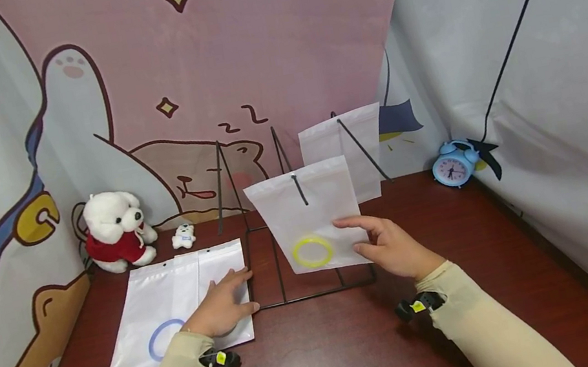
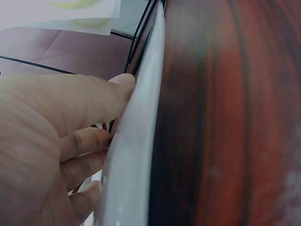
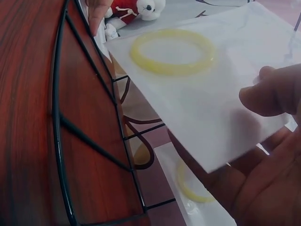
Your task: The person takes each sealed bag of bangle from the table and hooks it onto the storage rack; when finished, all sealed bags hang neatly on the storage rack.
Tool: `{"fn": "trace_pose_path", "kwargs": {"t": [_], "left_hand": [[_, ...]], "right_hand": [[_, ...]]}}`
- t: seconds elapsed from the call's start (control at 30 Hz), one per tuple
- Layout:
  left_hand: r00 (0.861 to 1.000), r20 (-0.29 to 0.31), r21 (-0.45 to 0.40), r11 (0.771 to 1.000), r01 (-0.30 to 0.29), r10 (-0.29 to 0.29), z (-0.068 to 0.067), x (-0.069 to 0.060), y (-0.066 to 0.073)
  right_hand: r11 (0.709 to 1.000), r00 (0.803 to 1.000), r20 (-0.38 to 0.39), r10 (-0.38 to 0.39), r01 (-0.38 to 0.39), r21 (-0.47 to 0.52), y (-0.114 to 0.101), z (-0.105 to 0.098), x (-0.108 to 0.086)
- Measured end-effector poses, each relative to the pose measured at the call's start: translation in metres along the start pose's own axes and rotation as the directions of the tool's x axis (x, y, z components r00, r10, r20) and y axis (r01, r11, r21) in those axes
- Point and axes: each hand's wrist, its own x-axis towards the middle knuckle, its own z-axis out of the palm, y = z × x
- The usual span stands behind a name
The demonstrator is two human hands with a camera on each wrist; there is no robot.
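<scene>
A white zip bag with a yellow ring hangs from a black hook, slightly tilted. My right hand holds its lower right edge, with the thumb and index finger in front and other fingers behind, as the right wrist view shows. My left hand rests, fingers spread, on the right one of two overlapping white zip bags lying on the table. Its fingertips reach the left side of the black wire rack. A blue ring shows through the left bag; the hand covers part of the right one.
Another white bag hangs on a rear hook at the right. A white plush dog in red and a small white figurine stand at the back left. A blue alarm clock is at the back right. Printed curtains enclose the brown table.
</scene>
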Motion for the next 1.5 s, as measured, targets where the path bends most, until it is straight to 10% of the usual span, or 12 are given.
{"fn": "trace_pose_path", "kwargs": {"t": [1.5], "left_hand": [[1.0, 0.0, -0.016, 1.0, -0.002, 0.002, -0.0006, -0.0015, 0.0032]], "right_hand": [[0.945, 0.998, -0.015, 0.053, -0.045, 0.324, -0.0042, 0.0058, -0.0002]]}}
